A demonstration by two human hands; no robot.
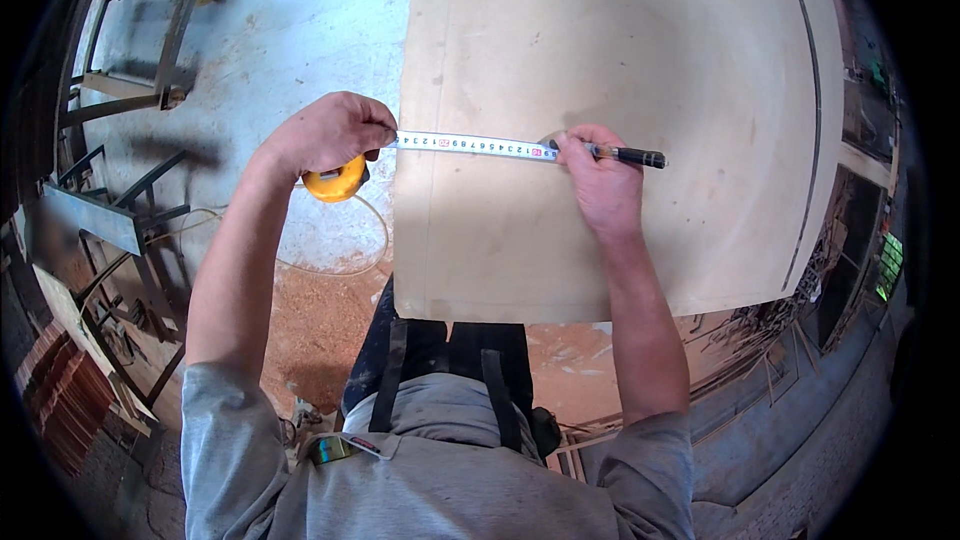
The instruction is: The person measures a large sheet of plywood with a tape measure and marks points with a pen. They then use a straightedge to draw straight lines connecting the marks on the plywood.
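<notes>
Board surface: before you spreads a large flat pale beige sheet (pixel 690 60), a faint line near its left edge and a dark stripe (pixel 812 70) near its right.
Tape measure: your tape measure, with a rounded yellow case (pixel 335 181), hangs just beyond the sheet's left edge; its white printed blade (pixel 470 145) stretches rightward across the sheet.
Left hand: your left hand (pixel 338 130) is curled, grasping the tape measure, fingertips on the blade at the sheet's edge.
Right hand: your right hand (pixel 607 180) pinches the other end of the blade above the sheet and also grips a slim black pen (pixel 640 156) pointing right.
Clothing: you wear a grey short-sleeved shirt (pixel 470 500) and dark trousers (pixel 512 350).
Floor: bluish-white concrete (pixel 300 30) shows at your left, with reddish-brown dust (pixel 320 320) nearer your legs.
Frame: a dark metal frame (pixel 170 40) stands at upper left.
</notes>
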